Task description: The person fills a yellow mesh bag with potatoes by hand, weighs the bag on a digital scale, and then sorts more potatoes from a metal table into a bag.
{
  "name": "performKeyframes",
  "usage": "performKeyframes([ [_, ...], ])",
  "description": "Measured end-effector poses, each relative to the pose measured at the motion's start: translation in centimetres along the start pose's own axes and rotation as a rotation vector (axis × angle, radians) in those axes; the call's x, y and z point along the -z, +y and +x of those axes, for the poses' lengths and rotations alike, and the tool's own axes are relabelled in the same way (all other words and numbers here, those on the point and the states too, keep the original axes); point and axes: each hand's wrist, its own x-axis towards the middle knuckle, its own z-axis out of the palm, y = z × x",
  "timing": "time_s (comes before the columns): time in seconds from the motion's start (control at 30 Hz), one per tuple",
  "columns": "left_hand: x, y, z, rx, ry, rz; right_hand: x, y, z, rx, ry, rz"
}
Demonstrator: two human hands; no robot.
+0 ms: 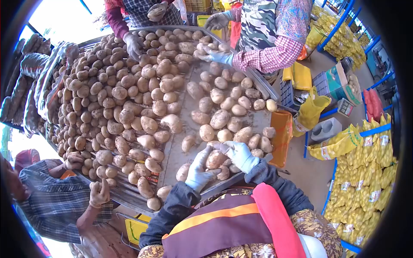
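Observation:
My left hand (200, 170), in a pale, soiled glove, curves around the left side of a brown potato (215, 159). From the other side my right hand (241, 155), gloved alike, lays its dirty fingertips on the same potato's upper right. Its thumb is partly hidden. Just below, another potato (223, 173) lies near my left thumb. Left of my hands a potato (183, 172) rests on the flat metal table (172, 150). Several more potatoes (220, 119) are spread over the metal beyond my hands.
A big heap of potatoes (107, 94) covers the table's left part. Across it, co-workers' gloved hands (134, 46) (215, 56) reach in. Another person (64, 193) works at the left. Orange sacking (282, 137) hangs at the right edge; filled yellow net bags (361, 185) are stacked beyond.

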Motion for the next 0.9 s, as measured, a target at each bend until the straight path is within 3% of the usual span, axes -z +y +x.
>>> performKeyframes([
  [0.1,-0.1,-0.5,-0.2,0.089,0.011,-0.176,-0.2,0.4,0.1,0.032,-0.034,0.036],
  [0.17,-0.2,-0.8,-0.5,0.102,0.025,-0.211,-1.3,1.0,0.2,0.174,-0.014,-0.120],
  [0.2,-0.2,-0.9,-0.5,0.050,0.007,-0.104,-1.4,1.1,-0.1,0.206,-0.018,-0.473],
  [0.23,0.0,-0.8,-0.6,0.000,-0.012,0.005,-1.6,0.4,-0.5,0.226,-0.003,-0.546],
  [0.3,0.1,0.0,-0.9,0.059,-0.019,-0.039,-1.7,2.4,0.0,0.280,0.061,-0.347],
  [0.37,-0.3,0.1,-0.6,0.062,-0.015,-0.050,-1.3,0.8,0.1,0.169,0.073,-0.301],
  [0.4,-0.3,0.3,-0.6,0.083,-0.008,-0.106,-1.2,-0.1,0.0,-0.013,0.080,-0.323],
  [0.43,-0.3,0.3,-0.6,0.081,-0.004,-0.109,-1.1,0.1,0.1,-0.012,0.078,-0.328],
  [0.5,-0.3,0.2,-0.6,0.126,0.006,-0.224,-0.8,0.7,0.3,0.126,0.054,-0.131],
  [0.57,-0.2,-0.3,-0.6,0.131,0.019,-0.210,-1.3,0.4,-0.1,0.137,0.048,-0.183],
  [0.63,-0.1,-0.9,-0.9,0.138,0.032,-0.197,-2.1,1.1,-0.3,0.310,0.077,-0.492],
  [0.7,0.0,-1.3,-1.2,0.136,0.023,-0.177,-1.7,1.2,-0.1,0.269,0.029,-0.506],
  [0.77,0.1,-0.5,-1.4,0.145,0.018,-0.204,-1.4,1.8,0.1,0.120,-0.038,-0.202],
  [0.8,0.2,-0.2,-1.6,0.155,0.008,-0.228,-1.0,1.9,0.4,0.018,-0.027,-0.344],
  [0.9,0.1,-0.3,-1.7,0.149,0.022,-0.242,-1.1,0.2,-0.1,0.009,-0.050,-0.241],
])
